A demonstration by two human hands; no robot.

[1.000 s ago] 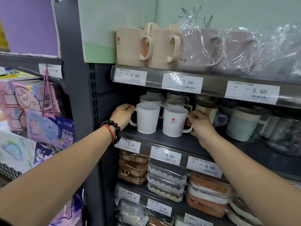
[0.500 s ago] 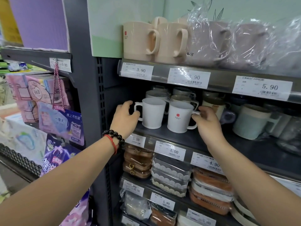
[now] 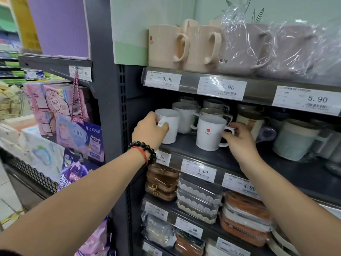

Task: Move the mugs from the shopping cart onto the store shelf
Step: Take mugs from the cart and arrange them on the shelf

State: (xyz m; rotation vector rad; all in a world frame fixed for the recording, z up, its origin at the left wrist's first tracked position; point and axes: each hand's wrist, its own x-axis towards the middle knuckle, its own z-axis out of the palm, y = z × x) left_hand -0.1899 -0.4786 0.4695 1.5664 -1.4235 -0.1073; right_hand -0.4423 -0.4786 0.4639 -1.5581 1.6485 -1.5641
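Item 1: plain white plastic mug w/ side handle [image 3: 170, 126], standing at the left front of the dark grey metal middle shelf [image 3: 186, 145]; my left hand [image 3: 148, 132] is wrapped round its handle side, fingers curled on it. Item 2: white plastic mug w/ small red logo [image 3: 210, 133], upright on the same shelf, apart from item 1; my right hand [image 3: 239, 141] is at its handle, fingertips pinching the loop. Both look seated on the shelf, so I judge this pair nearly placed, release pending. Behind: more white and grey mugs [image 3: 186, 117] packed close; to the right, a purple-handled ceramic mug [image 3: 265, 133] near my right knuckles. Above: beige mugs [image 3: 166, 47]. Risks, my est.: pulling the right fingers out fast could hook the handle and tip or spin item 2 toward the shelf edge; pushing either mug deeper could knock the back row; item 1 sits near the front lip, so a wrist bump may send it off. Cart not in view.
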